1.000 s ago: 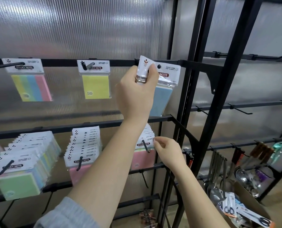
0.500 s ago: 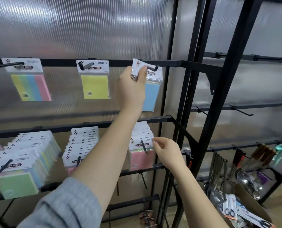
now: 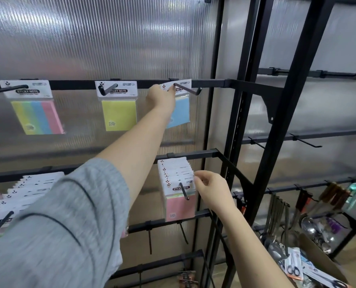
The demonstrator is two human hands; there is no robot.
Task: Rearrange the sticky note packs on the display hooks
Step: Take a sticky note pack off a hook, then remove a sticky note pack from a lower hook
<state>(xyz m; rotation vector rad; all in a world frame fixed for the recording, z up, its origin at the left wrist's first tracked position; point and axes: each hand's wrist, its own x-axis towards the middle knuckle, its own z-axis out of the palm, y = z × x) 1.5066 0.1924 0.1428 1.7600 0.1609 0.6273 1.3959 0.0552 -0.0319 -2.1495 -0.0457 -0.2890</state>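
Head view shows my left hand (image 3: 160, 96) with its fingers pinching the white card header of the blue sticky note pack in clear film (image 3: 179, 110), up on the top rail's black wire hook (image 3: 187, 88). The pack hangs far back on that hook, close to the rail, with the header tilted a little under my pinch. My right hand (image 3: 211, 189) is lower down, fingertips curled onto the right edge of the front header in the stack of pink sticky note packs (image 3: 177, 190), which sits on a black hook (image 3: 184, 191) on the middle rail.

I judge these packs light, a small paper block in slippery film. The header is thin card, stiff enough to steer by but easy to crease or tear at the punched hole, so I would hold the card beside the hole and slide it straight along the wire, lifting it over the upturned tip.

Further out, a yellow sticky note pack (image 3: 119, 109) and a striped multicolour sticky note pack (image 3: 34, 113) hang on the same top rail to the left. More stacked packs (image 3: 25, 190) sit at lower left behind my grey sleeve (image 3: 69, 225)
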